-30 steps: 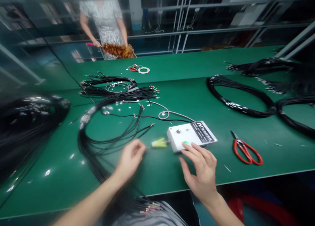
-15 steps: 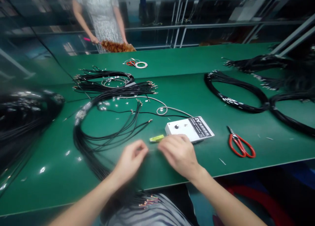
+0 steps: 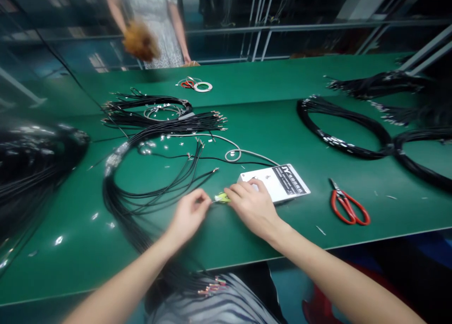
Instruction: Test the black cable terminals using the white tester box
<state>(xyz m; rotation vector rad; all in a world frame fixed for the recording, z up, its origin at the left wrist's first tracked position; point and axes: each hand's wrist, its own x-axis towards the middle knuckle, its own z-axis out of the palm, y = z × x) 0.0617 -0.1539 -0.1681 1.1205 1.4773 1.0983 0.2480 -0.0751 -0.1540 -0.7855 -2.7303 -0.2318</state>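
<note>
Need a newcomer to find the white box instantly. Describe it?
On the green table, find the wearer's right hand. The white box sits just beyond, partly hidden by it. Unlike the black cable bundles, it is flat-topped with a dark label lettered JY.

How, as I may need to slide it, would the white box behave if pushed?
The white box probably slides rather than tips or rolls: it looks low and broad on the green table. Its straight edges suggest a stiff shell. The grey cord at its back edge might drag.
</note>
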